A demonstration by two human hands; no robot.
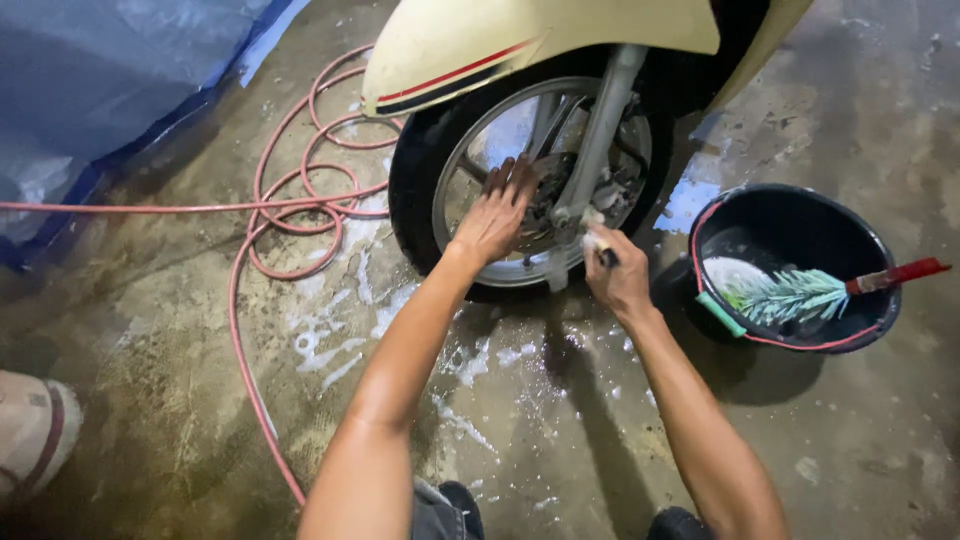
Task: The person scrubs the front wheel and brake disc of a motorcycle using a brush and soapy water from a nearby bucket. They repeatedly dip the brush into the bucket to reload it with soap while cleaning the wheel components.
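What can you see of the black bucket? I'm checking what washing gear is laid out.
The black bucket is round, looks like plastic, and has a thin red wire handle lying along its rim. It stands upright on the wet concrete floor, to the right of the scooter's front wheel and apart from it. Inside are pale foam and a green-bristled brush whose red handle sticks out over the right rim. Neither hand touches it; the right hand is nearest.

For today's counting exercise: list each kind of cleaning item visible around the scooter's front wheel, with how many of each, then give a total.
Round black plastic bucket: 1
Long brush with red handle and green bristles, lying in the bucket: 1
Small dark-handled brush, held in the right hand: 1
Coiled pink rubber hose on the wet floor: 1
Total: 4
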